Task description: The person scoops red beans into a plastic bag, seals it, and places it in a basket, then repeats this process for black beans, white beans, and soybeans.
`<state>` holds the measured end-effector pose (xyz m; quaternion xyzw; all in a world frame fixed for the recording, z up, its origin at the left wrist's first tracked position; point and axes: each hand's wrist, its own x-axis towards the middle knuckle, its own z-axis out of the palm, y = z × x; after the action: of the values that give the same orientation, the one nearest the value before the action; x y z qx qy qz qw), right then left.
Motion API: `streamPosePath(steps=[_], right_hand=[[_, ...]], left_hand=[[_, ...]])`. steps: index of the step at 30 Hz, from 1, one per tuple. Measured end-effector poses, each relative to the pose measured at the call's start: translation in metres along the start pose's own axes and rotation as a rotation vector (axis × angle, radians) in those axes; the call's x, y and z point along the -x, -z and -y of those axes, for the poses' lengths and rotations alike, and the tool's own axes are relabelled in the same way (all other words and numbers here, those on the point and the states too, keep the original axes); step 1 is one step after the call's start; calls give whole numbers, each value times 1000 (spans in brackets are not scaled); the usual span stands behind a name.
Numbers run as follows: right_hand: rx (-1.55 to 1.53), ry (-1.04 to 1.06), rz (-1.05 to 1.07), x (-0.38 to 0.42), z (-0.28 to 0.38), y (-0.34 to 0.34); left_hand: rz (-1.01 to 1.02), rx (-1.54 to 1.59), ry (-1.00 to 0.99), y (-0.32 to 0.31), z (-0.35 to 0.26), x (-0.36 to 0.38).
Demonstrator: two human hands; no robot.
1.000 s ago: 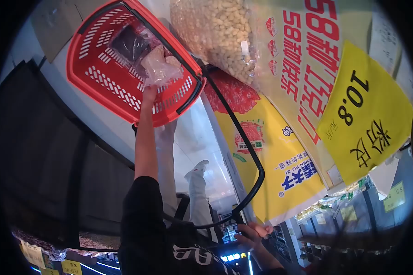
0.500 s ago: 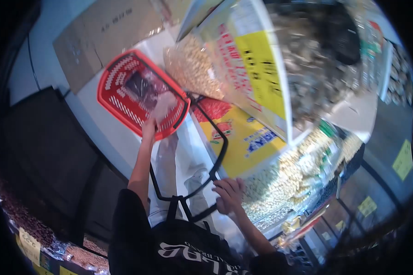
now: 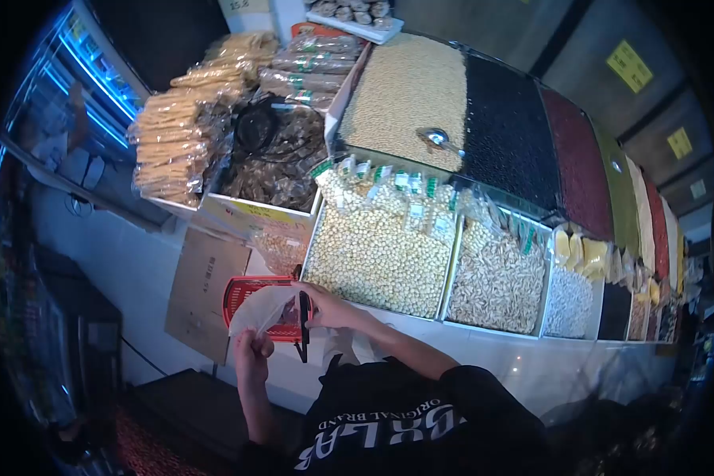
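Holding a clear plastic bag (image 3: pixel 263 308), both hands are in the lower middle of the head view. The left hand (image 3: pixel 250 353) is below the bag, and its fingers are closed on the lower edge of the plastic. The right hand (image 3: pixel 325 308) is at the right side of the bag; its fingers are closed around the black handle (image 3: pixel 304 327) of a red basket (image 3: pixel 242 292) and seem also to pinch the bag, but I cannot tell this for sure. The bag lies in front of the basket and hides a part of it. What is inside the bag, I cannot tell.

Just above the right hand, in the middle of the frame, is a white bin of pale beans (image 3: pixel 377 258), and to the right of it a bin of sliced pale pieces (image 3: pixel 496 282). Higher, in the upper middle, there is a large bin of yellow grain (image 3: pixel 408 95) with a metal scoop (image 3: pixel 440 140) lying in it, and beside it a bin of black beans (image 3: pixel 508 135). In the upper left, packets of dried sticks (image 3: pixel 170 147) are piled up. A flat cardboard box (image 3: pixel 202 289) leans left of the basket. At the bottom the person's black shirt (image 3: pixel 404 420) with white letters is visible.
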<state>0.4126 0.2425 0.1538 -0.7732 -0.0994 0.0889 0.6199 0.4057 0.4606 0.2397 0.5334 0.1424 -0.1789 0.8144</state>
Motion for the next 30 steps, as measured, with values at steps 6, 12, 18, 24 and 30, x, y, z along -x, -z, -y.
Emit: streamPosePath(steps=[6, 12, 18, 24, 30], right_hand=[[-88, 267, 0, 79, 68, 88], [-326, 2, -403, 134, 52, 123], [-375, -82, -623, 113, 63, 127], [-324, -148, -701, 64, 51, 121], [-106, -297, -661, 46, 65, 131]], left_hand=[[642, 166, 342, -119, -31, 37], [623, -122, -146, -175, 34, -36], [814, -209, 167, -191, 64, -61], [705, -123, 244, -174, 52, -98], [549, -282, -51, -176, 57, -126]])
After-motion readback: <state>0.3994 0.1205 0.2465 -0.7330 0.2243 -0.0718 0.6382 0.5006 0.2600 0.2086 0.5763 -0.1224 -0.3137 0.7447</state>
